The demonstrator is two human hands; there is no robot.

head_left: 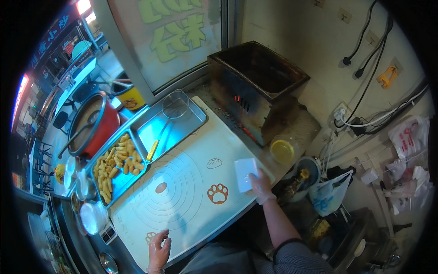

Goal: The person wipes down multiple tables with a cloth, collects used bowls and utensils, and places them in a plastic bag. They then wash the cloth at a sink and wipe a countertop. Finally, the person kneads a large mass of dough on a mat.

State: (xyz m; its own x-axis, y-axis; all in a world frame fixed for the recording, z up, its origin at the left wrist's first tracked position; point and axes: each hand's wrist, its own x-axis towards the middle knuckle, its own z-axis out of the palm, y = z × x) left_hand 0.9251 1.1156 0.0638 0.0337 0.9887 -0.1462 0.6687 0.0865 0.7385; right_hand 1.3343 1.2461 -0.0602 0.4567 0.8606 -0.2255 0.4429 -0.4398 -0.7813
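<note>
My right hand, in a clear glove, grips a white rectangular scraper at the right side of a pale kneading mat. At the mat's near edge is my left hand, also gloved, with its fingers curved, apart and holding nothing. Printed circles and paw marks show on the mat. Beyond it, a metal tray has one compartment with many golden fried dough pieces. A wire skimmer with a yellow handle lies across the other compartment.
A soot-stained metal fryer stands at the back right, with a red glow below. A yellow-lidded jar sits beside it. At left are a red pot with a ladle and a stack of wrapped bowls. Cables hang along the wall.
</note>
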